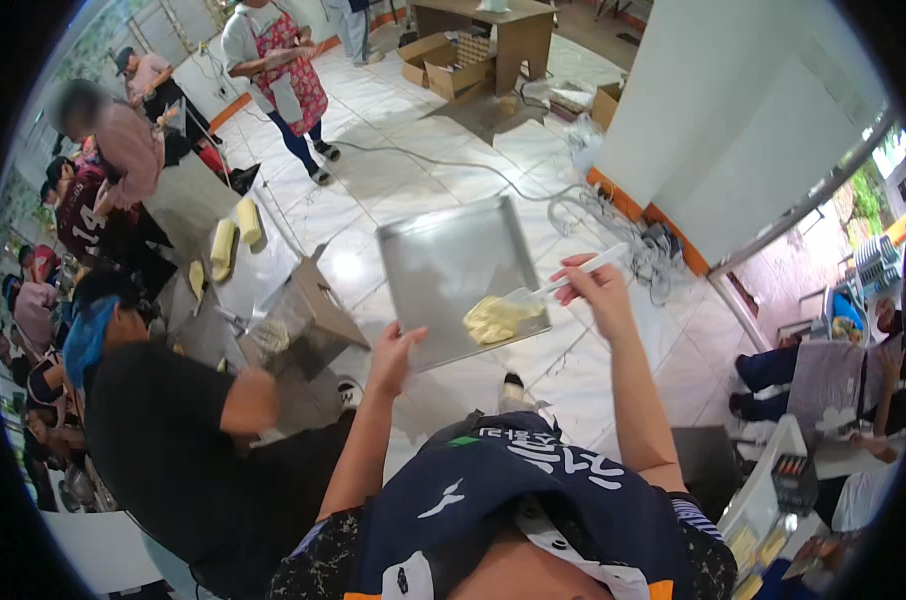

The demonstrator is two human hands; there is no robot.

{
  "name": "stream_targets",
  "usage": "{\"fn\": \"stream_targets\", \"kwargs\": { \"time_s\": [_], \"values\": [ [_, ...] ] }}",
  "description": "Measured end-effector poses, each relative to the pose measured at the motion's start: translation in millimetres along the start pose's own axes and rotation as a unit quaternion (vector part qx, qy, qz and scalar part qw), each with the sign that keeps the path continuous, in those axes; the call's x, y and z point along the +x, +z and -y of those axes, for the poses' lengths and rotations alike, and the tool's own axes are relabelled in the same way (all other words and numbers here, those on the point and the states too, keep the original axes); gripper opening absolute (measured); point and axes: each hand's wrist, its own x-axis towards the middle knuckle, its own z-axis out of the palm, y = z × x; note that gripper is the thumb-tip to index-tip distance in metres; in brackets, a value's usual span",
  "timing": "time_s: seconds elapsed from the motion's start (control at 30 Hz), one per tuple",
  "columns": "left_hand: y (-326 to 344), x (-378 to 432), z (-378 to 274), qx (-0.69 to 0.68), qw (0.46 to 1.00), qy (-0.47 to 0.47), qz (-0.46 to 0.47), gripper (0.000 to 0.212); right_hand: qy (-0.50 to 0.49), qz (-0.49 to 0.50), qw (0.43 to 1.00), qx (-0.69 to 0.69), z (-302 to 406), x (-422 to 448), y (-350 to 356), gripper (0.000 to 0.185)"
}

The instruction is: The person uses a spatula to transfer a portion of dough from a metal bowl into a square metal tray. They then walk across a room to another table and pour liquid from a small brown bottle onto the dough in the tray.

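Note:
A rectangular metal baking tray (453, 262) is held out in front of me above the tiled floor. My left hand (394, 360) grips its near left corner, thumb over the rim. My right hand (595, 296) holds the handle of a white spatula (584, 268) over the tray's right side. The spatula's blade touches a mound of pale yellow, creamy mixture (492, 321) near the tray's front right corner. Some of the mixture is smeared to the right of the mound. A dull film or reflection shows on the rest of the tray's inside.
Close at my left is a person in black (160, 435). Beyond stands a metal-topped table (262, 259) with yellow rolls (224, 244), a wire whisk (269, 335) and a cardboard box (329, 300). A cable (453, 163) crosses the floor; a person in a red apron (292, 82) stands ahead.

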Motion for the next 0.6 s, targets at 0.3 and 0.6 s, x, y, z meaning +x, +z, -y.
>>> {"fn": "stream_targets", "kwargs": {
  "time_s": [0.3, 0.6],
  "values": [
    [-16.6, 100.4, -40.5, -0.037, 0.988, 0.043, -0.142, 0.033, 0.077, 0.135, 0.986, 0.052, -32.9, 203.2, 18.1, 0.034],
    [-23.3, 279.7, -112.7, -0.056, 0.981, 0.063, -0.175, 0.033, 0.049, 0.169, 0.983, 0.049, -65.0, 399.9, 38.3, 0.064]
  ]
}}
